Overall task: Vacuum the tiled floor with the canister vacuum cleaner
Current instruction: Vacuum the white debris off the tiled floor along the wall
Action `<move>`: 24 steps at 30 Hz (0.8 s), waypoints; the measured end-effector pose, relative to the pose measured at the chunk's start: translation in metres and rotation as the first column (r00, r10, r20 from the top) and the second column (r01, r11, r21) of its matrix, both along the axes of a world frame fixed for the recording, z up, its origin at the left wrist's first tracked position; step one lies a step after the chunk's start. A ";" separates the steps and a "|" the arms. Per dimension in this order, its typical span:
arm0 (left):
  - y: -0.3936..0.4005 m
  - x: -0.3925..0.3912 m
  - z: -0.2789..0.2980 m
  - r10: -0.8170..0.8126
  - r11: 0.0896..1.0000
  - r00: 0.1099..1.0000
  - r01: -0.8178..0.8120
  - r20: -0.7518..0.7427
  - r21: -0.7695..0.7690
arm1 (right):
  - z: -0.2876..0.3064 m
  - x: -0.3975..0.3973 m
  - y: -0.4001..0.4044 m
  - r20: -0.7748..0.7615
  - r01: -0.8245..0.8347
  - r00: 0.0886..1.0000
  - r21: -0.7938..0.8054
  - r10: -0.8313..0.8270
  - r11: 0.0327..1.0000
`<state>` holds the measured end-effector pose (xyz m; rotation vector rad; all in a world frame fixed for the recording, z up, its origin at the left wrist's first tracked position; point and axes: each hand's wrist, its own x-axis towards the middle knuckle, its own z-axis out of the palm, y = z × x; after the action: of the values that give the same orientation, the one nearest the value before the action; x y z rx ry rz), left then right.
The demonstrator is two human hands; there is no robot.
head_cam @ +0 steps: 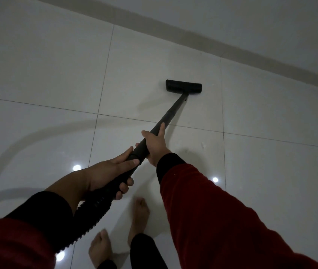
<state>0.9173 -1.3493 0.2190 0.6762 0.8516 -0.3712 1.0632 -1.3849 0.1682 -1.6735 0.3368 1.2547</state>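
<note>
Ahead on glossy white floor tiles (57,74): flat black floor nozzle (183,86), near the baseboard. Rigid black wand (170,111), probably light and stiff; right hand (155,145) wrapped mid-tube, left hand (108,174) closed where ribbed flexible hose (88,220) joins. Canister unseen.
</note>
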 end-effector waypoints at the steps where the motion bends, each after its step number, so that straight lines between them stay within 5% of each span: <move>1: -0.003 -0.003 0.000 -0.001 1.000 1.000 0.001 0.003 0.000 | 0.000 -0.003 -0.002 0.007 0.003 1.000 -0.002 -0.003 1.000; 24: -0.085 -0.082 -0.001 -0.007 1.000 1.000 0.007 0.004 -0.014 | -0.001 -0.085 -0.089 0.014 0.006 1.000 -0.018 -0.006 1.000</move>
<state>0.8350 -1.4339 0.2184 0.6675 0.8421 -0.3817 0.9785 -1.4735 0.1668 -1.6945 0.3449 1.2386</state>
